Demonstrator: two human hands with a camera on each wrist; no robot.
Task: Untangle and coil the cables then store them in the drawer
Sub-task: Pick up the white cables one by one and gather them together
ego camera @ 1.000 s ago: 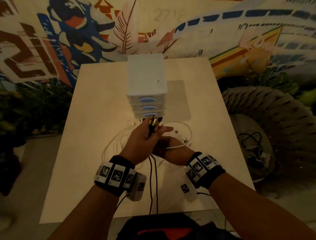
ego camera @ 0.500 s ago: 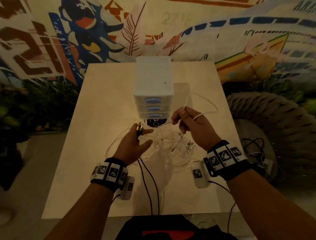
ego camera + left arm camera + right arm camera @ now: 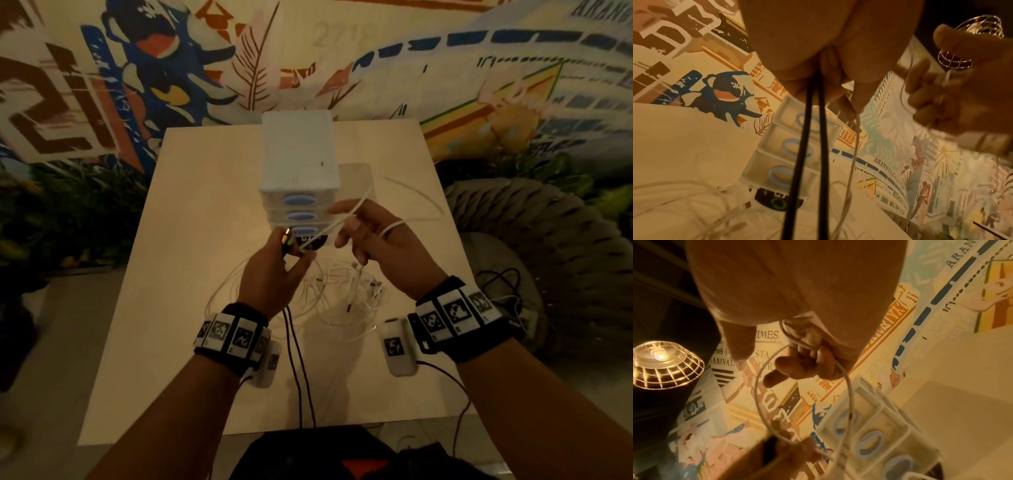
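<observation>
My left hand [image 3: 289, 255] grips two strands of a black cable [image 3: 299, 359], its plug ends [image 3: 287, 236] sticking up from the fist; the strands hang down to the table's front edge. Its fingertips also pinch a white cable [image 3: 337, 222], which runs taut to my right hand [image 3: 363, 236]. The right hand holds that cable in a loop [image 3: 758, 394] with curled fingers [image 3: 807, 356]. In the left wrist view the black cable [image 3: 803, 146] and white cable [image 3: 853, 154] hang side by side. A tangle of white cables [image 3: 342, 294] lies on the table below. The white three-drawer unit [image 3: 298, 164] stands behind, all drawers closed.
The pale table [image 3: 191, 240] has its front edge near me, with a dark bag [image 3: 308, 455] below it. A black round object [image 3: 313, 241] sits at the drawer unit's foot. At right stands a woven rope seat [image 3: 548, 233] with black cables [image 3: 496, 284] on it.
My hands were together at the drawer's foot. The right hand then pulled the white cable up and to the right, and now holds it as a loop closer to the left hand.
</observation>
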